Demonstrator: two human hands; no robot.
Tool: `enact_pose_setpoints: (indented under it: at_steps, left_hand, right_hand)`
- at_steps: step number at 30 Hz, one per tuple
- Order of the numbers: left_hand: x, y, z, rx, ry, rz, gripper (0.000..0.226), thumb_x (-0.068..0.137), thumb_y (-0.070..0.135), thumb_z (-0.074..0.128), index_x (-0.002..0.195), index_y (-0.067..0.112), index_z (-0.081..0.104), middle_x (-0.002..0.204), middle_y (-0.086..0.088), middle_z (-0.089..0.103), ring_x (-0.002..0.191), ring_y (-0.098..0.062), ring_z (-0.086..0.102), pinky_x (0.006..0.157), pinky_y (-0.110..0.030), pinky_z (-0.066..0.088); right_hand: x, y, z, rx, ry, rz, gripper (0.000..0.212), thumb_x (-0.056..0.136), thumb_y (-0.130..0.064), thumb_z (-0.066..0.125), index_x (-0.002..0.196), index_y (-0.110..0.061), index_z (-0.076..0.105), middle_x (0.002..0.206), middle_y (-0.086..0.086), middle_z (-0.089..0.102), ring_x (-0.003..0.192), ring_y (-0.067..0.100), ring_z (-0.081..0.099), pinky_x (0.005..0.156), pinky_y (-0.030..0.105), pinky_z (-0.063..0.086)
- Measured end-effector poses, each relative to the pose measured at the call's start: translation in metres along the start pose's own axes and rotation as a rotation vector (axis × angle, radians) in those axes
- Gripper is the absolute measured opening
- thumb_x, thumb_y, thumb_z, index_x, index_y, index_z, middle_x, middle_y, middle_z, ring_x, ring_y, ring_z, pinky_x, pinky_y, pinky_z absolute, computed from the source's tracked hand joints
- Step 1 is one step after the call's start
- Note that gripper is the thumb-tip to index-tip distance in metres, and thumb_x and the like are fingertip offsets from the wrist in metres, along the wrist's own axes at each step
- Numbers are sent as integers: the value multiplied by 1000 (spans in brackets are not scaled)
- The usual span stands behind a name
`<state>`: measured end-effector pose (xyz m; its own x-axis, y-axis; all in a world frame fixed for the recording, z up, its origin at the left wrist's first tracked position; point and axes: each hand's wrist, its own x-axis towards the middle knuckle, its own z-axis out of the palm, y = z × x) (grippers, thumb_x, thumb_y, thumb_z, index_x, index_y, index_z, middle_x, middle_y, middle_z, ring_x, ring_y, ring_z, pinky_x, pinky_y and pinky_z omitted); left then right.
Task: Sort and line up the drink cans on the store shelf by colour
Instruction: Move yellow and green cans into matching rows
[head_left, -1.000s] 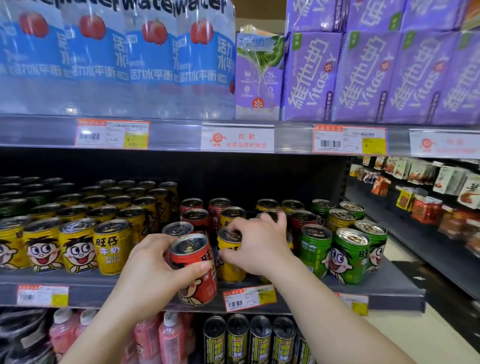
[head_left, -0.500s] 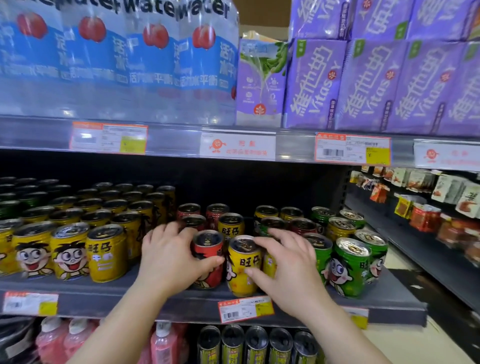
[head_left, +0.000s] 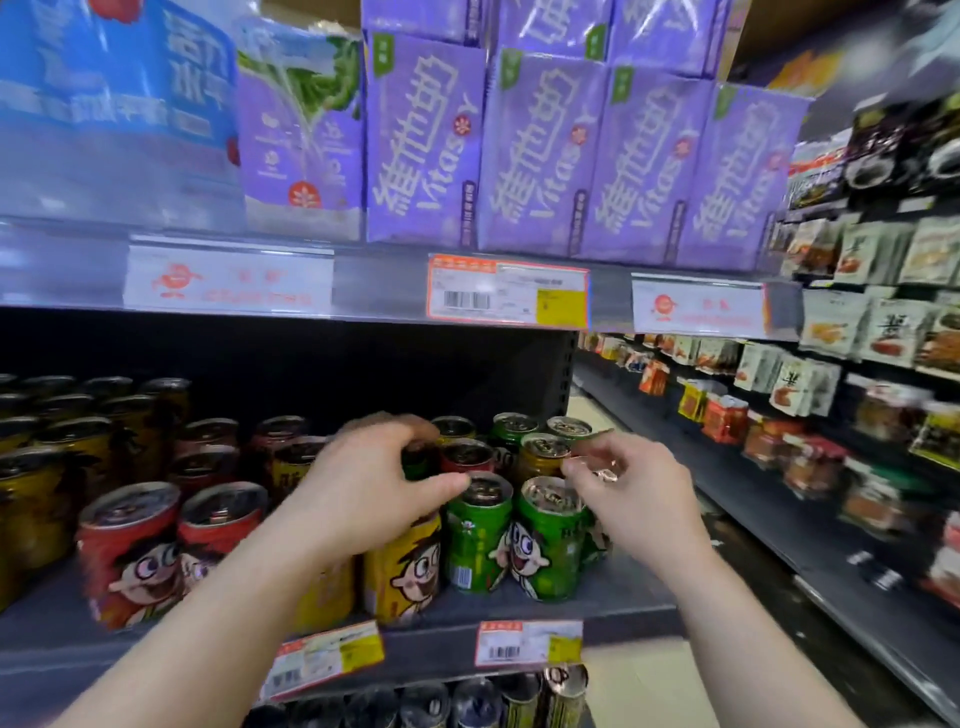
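Cartoon-faced drink cans stand on the grey shelf. At the front are two red cans, a yellow can and two green cans. Mixed red, yellow and green cans stand behind them. My left hand arches over the yellow can, its fingers and thumb curled round a dark green can in the second row, mostly hidden. My right hand pinches the shiny rim of a green can at the shelf's right end, its body largely covered by the hand.
Rows of yellow cans fill the shelf's left side. The shelf above, with price tags, carries purple drink cartons and hangs low over the cans. Snack racks line the aisle to the right. Dark cans sit on the shelf below.
The view swung right. My left hand let go of the red can and my right hand the yellow can; both cans now stand at the front. Both hands moved right to the green cans.
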<state>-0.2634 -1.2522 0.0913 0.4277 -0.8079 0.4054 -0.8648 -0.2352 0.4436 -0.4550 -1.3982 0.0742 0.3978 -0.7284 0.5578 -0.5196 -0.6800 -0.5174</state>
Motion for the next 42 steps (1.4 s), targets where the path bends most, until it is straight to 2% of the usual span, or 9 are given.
enact_pose_setpoints:
  at_steps: [3, 8, 14, 20, 26, 30, 36, 40, 42]
  left_hand:
    - [32, 15, 16, -17, -110, -52, 61, 73, 55, 70, 125, 27, 56, 123, 5, 61, 107, -11, 57, 93, -25, 45]
    - [72, 36, 46, -73, -200, -140, 61, 68, 46, 79, 122, 28, 58, 116, 8, 63, 103, -9, 60, 93, -27, 48]
    - [99, 62, 74, 33, -305, -145, 66, 72, 46, 76, 130, 27, 51, 117, 6, 58, 107, -12, 57, 96, -29, 45]
    - [107, 80, 93, 180, -350, -236, 62, 71, 49, 70, 125, 20, 57, 123, -3, 64, 114, -21, 59, 99, -35, 45]
    - [104, 74, 96, 76, -205, -280, 67, 62, 46, 79, 122, 28, 54, 100, 9, 61, 100, -16, 62, 92, -32, 49]
    - [97, 74, 85, -147, 21, -250, 74, 62, 43, 85, 126, 26, 51, 104, 9, 63, 94, -10, 63, 82, -21, 49]
    - [62, 84, 83, -690, 400, -127, 65, 61, -1, 84, 113, 24, 53, 96, 3, 66, 85, -13, 67, 75, -24, 56]
    - [26, 86, 80, -784, 426, -58, 63, 55, 14, 87, 109, 30, 58, 105, 2, 69, 95, -11, 68, 79, -24, 55]
    - [10, 88, 73, -841, 441, -44, 62, 54, 17, 85, 109, 30, 59, 107, 1, 69, 99, -13, 68, 80, -24, 54]
  right_hand:
    - [36, 23, -8, -20, -143, 84, 16, 74, -44, 72, 88, -38, 67, 78, -13, 61, 82, 16, 60, 67, 29, 43]
    - [79, 57, 1, 391, -314, 35, 11, 80, -17, 75, 89, -11, 72, 66, -6, 58, 50, -5, 51, 47, 9, 35]
    - [104, 90, 12, 304, -497, -105, 20, 79, -24, 76, 98, -17, 72, 71, 5, 57, 50, 0, 44, 48, 12, 33]
    - [107, 93, 25, 296, -627, -87, 44, 84, -39, 68, 124, -22, 59, 98, 0, 73, 86, 8, 68, 75, 22, 53]
    - [102, 88, 28, 478, -673, -31, 62, 82, -32, 72, 137, -18, 47, 102, 0, 73, 90, 9, 68, 83, 28, 54]
    - [106, 74, 17, 551, -553, -98, 80, 71, -35, 80, 139, -15, 45, 110, -6, 70, 101, 6, 63, 84, 28, 52]
    - [90, 50, -8, 497, -414, -246, 91, 43, -67, 79, 122, -27, 57, 109, -5, 67, 102, 13, 62, 90, 40, 52]
    - [66, 34, -32, 468, -392, -404, 51, 50, -51, 87, 94, -52, 60, 99, -22, 67, 92, -8, 60, 80, 8, 45]
    - [56, 20, -48, 413, -383, -452, 52, 49, -52, 85, 92, -54, 56, 91, -28, 65, 84, -10, 59, 69, 4, 42]
